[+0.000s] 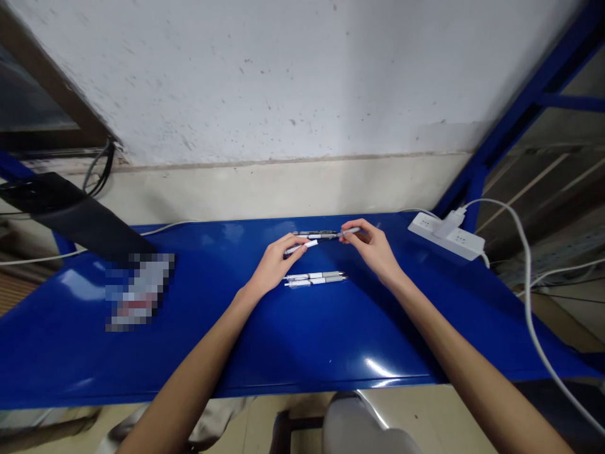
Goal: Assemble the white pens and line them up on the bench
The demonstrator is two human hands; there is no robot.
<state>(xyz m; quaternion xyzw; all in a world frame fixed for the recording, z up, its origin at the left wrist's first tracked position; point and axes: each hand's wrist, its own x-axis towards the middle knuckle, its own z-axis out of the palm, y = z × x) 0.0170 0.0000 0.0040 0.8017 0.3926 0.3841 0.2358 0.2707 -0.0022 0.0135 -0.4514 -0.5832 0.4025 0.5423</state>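
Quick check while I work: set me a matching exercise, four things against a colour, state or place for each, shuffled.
Things:
1. left hand
2. near pens
3. power strip
4. table

Descriptions:
A. white, with a plug in it
B. blue and shiny
C. pinching a white pen part
D. lying side by side

Pairs: 1-C, 2-D, 3-A, 4-B

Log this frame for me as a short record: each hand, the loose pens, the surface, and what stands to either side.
Left hand: pinching a white pen part
Right hand: pinching a gray pen part
Nearer pens: two, side by side
Farther pens: count unclear
Surface: glossy blue table
Right side: white power strip, plug inserted
Left side: pixelated item, unidentifiable
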